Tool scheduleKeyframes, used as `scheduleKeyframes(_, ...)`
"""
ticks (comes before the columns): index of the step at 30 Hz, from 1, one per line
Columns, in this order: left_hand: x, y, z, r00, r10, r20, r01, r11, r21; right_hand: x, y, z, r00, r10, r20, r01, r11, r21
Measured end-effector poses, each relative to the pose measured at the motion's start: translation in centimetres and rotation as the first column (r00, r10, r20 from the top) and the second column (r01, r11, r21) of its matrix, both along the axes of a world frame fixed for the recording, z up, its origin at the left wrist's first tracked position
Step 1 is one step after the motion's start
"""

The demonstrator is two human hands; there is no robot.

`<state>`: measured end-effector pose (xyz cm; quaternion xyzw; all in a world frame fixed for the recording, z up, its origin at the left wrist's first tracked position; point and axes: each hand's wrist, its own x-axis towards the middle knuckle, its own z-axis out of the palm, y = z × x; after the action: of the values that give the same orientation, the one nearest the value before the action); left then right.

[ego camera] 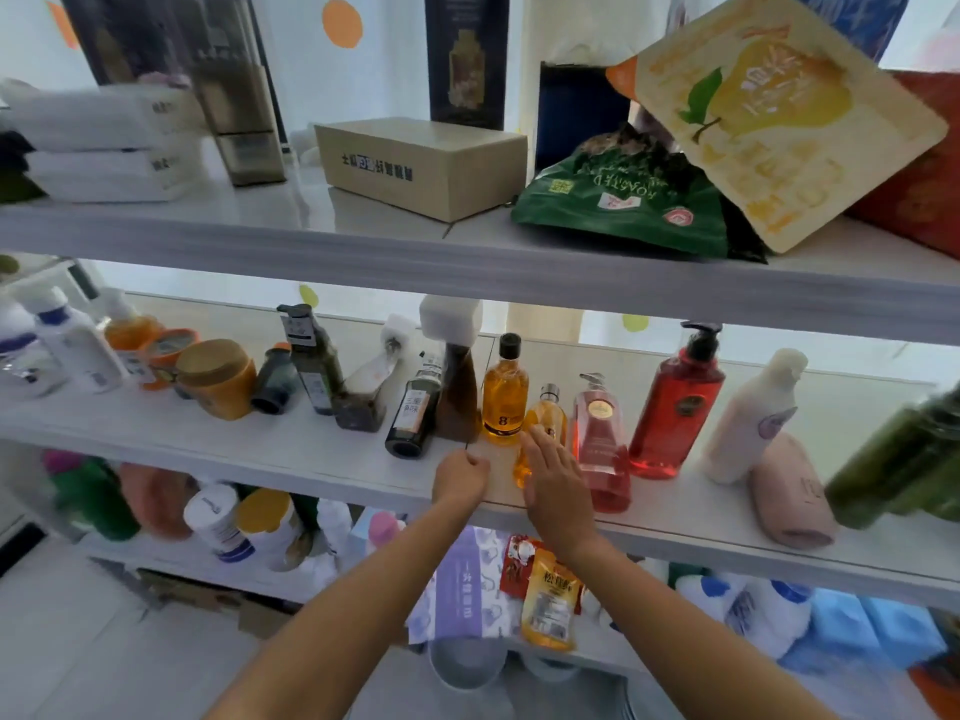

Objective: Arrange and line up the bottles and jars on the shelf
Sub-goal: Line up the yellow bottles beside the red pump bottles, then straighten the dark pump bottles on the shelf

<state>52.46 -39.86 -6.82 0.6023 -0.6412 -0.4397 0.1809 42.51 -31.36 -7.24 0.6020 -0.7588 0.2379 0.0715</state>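
The right hand [553,475], fingers straight and together, reaches across the long white middle shelf [260,449] at centre frame, left of a tall red pump bottle [675,407] and a pink pump bottle [600,439]. Its fingertips touch the small silver-capped amber bottle [548,415] just above it, apparently to nudge it into line. The left hand [461,478] is curled on nothing visible and rests at the shelf edge.
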Motion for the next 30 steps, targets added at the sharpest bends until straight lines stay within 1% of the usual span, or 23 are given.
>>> scheduleKeyframes(2,2.5,-0.3,0.0,0.992,0.122,0.011,-0.122,0.992,0.009,1.6,-0.1,-0.1,0.991,0.13,0.004,-0.13,0.989,-0.065)
scheduleKeyframes(3,3.7,-0.7,0.0,0.985,0.172,0.004,-0.172,0.985,0.013,2.5,-0.3,-0.1,0.982,0.186,0.038,-0.184,0.981,-0.057)
scheduleKeyframes(4,4.8,-0.9,0.2,0.976,0.216,-0.003,-0.216,0.976,0.01,3.4,-0.6,-0.1,0.972,0.218,0.083,-0.215,0.976,-0.042)
scheduleKeyframes(6,6.6,-1.7,0.8,0.952,0.306,-0.022,-0.306,0.952,-0.017,5.1,-1.9,-0.3,0.952,0.215,0.218,-0.221,0.975,0.004)
scheduleKeyframes(8,8.0,-2.7,1.4,0.934,0.357,-0.025,-0.358,0.933,-0.028,6.8,-3.4,-0.3,0.9,0.133,0.416,-0.173,0.983,0.06)
scheduleKeyframes(9,8.5,-3.3,1.6,0.934,0.356,0.001,-0.356,0.934,-0.024,7.6,-4.2,-0.4,0.857,0.065,0.511,-0.135,0.986,0.1)
scheduleKeyframes(11,9.3,-4.9,1.6,0.95,0.303,0.075,-0.304,0.953,0.002,8.8,-6.1,-0.5,0.758,-0.075,0.648,-0.057,0.982,0.18)
scheduleKeyframes(14,10.0,-7.4,1.5,0.976,0.194,0.098,-0.197,0.98,0.022,10.0,-9.1,-0.1,0.617,-0.244,0.748,0.079,0.965,0.25)
scheduleKeyframes(16,10.7,-8.8,1.8,0.976,0.189,0.112,-0.182,0.981,-0.069,10.9,-11.1,0.1,0.543,-0.289,0.789,0.146,0.957,0.251)
scheduleKeyframes(18,11.8,-10.4,2.1,0.97,0.227,0.082,-0.201,0.948,-0.247,11.9,-12.8,0.1,0.489,-0.327,0.809,0.194,0.945,0.264)
scheduleKeyframes(19,12.5,-11.3,2.2,0.973,0.217,0.075,-0.178,0.921,-0.346,12.5,-13.6,0.1,0.476,-0.358,0.804,0.219,0.933,0.285)
scheduleKeyframes(21,13.9,-13.0,2.0,0.98,0.135,0.147,-0.046,0.871,-0.49,13.6,-15.0,0.2,0.46,-0.441,0.77,0.296,0.894,0.335)
scheduleKeyframes(22,14.5,-13.8,1.8,0.976,0.088,0.2,0.028,0.858,-0.513,14.1,-15.5,0.3,0.454,-0.48,0.75,0.344,0.871,0.35)
scheduleKeyframes(24,15.2,-15.0,1.4,0.965,0.017,0.261,0.119,0.861,-0.495,14.7,-16.3,0.4,0.447,-0.544,0.71,0.423,0.828,0.368)
scheduleKeyframes(26,15.5,-15.7,1.1,0.964,-0.057,0.261,0.168,0.889,-0.425,15.2,-16.9,0.7,0.459,-0.601,0.655,0.467,0.79,0.398)
scheduleKeyframes(28,15.5,-16.0,0.5,0.971,-0.114,0.211,0.186,0.913,-0.364,15.5,-17.2,0.9,0.48,-0.646,0.594,0.487,0.759,0.432)
scheduleKeyframes(30,15.5,-15.8,0.3,0.982,-0.122,0.143,0.165,0.922,-0.349,15.7,-17.5,1.0,0.53,-0.686,0.498,0.475,0.727,0.495)
